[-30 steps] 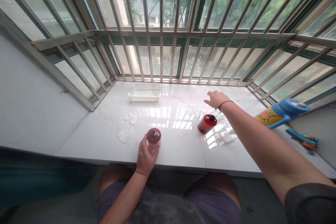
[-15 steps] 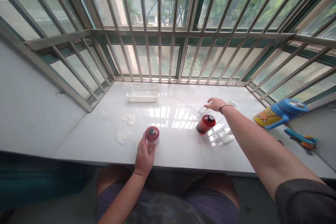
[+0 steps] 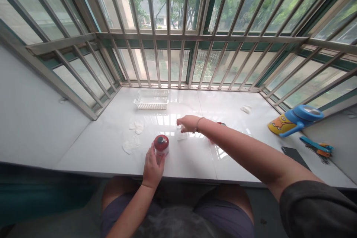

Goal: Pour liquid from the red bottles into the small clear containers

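Observation:
My left hand (image 3: 153, 165) is wrapped around a red, rounded bottle (image 3: 161, 144) with a dark cap, which stands upright near the front edge of the counter. Just beyond it, my right hand (image 3: 188, 123) reaches in from the right, palm down. A small clear plastic packet (image 3: 182, 134) hangs beneath its fingers, pinched as far as I can see; the grip itself is partly hidden. Behind my right forearm a second red bottle (image 3: 211, 141) is mostly covered, with only bits of its top and side showing.
A white perforated basket (image 3: 152, 105) sits at the back left. Crumpled white tissues lie at left (image 3: 131, 144) and a white scrap (image 3: 245, 109) at back right. At right are a blue-and-yellow cup (image 3: 292, 121), a dark phone (image 3: 294, 156) and blue-orange tools (image 3: 318, 147). Metal bars line the window.
My right hand has swung left from behind the second bottle toward the first, carrying the clear packet. The forearm now covers that second bottle and uncovers the phone. My left hand has stayed put.

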`<act>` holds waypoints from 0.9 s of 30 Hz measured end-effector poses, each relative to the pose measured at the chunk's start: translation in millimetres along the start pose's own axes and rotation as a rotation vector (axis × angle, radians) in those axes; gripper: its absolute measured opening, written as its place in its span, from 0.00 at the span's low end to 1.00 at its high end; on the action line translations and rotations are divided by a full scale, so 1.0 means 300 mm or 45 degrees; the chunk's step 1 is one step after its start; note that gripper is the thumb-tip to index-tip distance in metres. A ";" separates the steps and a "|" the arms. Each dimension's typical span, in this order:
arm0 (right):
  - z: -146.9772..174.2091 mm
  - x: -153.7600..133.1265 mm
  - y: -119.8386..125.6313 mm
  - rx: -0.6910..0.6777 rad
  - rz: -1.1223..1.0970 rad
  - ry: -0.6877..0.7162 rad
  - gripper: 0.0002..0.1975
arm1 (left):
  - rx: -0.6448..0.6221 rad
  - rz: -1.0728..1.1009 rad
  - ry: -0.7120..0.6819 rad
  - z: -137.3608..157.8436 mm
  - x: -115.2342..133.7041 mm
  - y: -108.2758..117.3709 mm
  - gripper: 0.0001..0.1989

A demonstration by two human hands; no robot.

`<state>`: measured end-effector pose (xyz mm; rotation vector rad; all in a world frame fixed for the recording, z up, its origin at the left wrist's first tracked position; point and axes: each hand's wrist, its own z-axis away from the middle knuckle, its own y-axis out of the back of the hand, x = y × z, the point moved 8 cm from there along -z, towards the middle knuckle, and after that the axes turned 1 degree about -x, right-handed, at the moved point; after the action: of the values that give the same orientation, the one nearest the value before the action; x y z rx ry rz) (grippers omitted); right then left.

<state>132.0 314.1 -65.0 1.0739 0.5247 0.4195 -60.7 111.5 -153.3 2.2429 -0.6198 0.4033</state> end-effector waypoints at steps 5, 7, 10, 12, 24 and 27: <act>0.260 -0.151 -0.048 0.247 0.026 0.163 0.29 | -0.016 -0.010 0.003 0.000 0.005 0.001 0.41; 0.384 -0.117 -0.022 0.541 0.084 0.063 0.26 | -0.020 -0.029 -0.006 -0.002 0.011 0.003 0.42; 0.550 0.059 -0.019 0.826 0.194 -0.445 0.31 | -0.015 -0.043 -0.028 -0.005 0.020 0.009 0.43; 0.618 0.209 -0.066 0.763 0.112 -0.799 0.40 | -0.012 -0.046 -0.035 -0.008 0.023 0.011 0.43; 0.590 0.425 -0.048 0.815 -0.128 -0.829 0.40 | 0.018 -0.088 -0.068 -0.016 0.036 0.022 0.42; 0.716 0.335 -0.102 0.974 0.055 -0.846 0.26 | 0.002 -0.072 -0.029 -0.016 0.024 0.017 0.41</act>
<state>342.0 204.7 -31.9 1.8616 0.0447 -0.1427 -58.1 109.8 -143.8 2.2639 -0.5666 0.3502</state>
